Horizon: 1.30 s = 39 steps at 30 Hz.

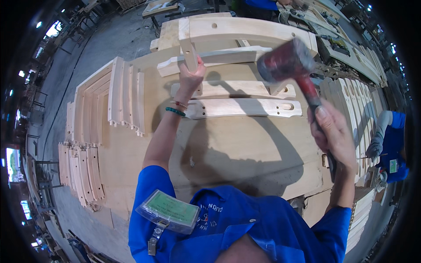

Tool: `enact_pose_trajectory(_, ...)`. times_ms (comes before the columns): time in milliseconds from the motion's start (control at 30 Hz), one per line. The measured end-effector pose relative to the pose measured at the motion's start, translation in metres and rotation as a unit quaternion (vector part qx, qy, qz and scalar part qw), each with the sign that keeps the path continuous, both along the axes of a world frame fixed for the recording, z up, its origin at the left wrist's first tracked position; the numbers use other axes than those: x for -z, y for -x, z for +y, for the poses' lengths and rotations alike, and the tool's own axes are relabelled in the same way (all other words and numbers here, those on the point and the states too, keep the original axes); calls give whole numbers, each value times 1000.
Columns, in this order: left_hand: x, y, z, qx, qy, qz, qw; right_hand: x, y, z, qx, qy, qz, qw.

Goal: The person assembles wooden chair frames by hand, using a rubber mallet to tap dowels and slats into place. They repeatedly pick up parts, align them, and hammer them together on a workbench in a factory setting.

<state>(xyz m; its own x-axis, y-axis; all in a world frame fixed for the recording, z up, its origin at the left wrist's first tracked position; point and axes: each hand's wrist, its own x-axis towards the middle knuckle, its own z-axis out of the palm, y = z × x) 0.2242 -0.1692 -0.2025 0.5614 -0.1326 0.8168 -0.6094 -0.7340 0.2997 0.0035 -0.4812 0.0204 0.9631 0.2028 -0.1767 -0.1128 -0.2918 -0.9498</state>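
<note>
Over the plywood bench point(210, 136): a frame of pale wood, its curved top rail point(250, 28) at the far side and a short crosspiece point(189, 56) running down from that rail's left end
Left hand point(191, 78): fingers wrapped around the lower part of the crosspiece, a narrow, full hold
Right hand point(333, 131): closed firmly around the dark handle of a red mallet point(285, 61), which is held up with its blurred head overlapping the rail in view; its shadow falls on the wood below
Joint at the rail's end: the two pieces meet there, but whether they are fully seated I cannot tell
Nearer rails: a curved piece point(219, 59) just behind the left hand, then a drilled one with a slot point(245, 108) closer to the body
Left stacks: curved slats with pegged ends point(127, 94), well apart from the mallet
Right side: a row of slotted slats point(351, 114), and beyond it a co-worker's gloved hand point(375, 147)
Risk to the fingers: the left hand is bare and close to the joint, so a glancing blow there could catch the knuckles
Risk to the wood: an off-square hit might dent the rail or split the crosspiece, most likely if the frame rocks under a loose hold
</note>
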Motion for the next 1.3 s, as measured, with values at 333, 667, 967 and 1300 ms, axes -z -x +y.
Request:
enact_pose_trajectory(333,-16,22,-20,184,274,228,916,-46,-107,79,56,156,-541,824)
enact_pose_trajectory(667,8,10,-32,216,428,244,843,15,-51,49,-62,53,-23,996)
enact_pose_trajectory(967,-70,-113,30,156,476,467,729,58,31,-25,162,-61,77,982)
enact_pose_trajectory(1300,-81,-205,102,-60,106,343,932,119,28,-48,235,-75,125,961)
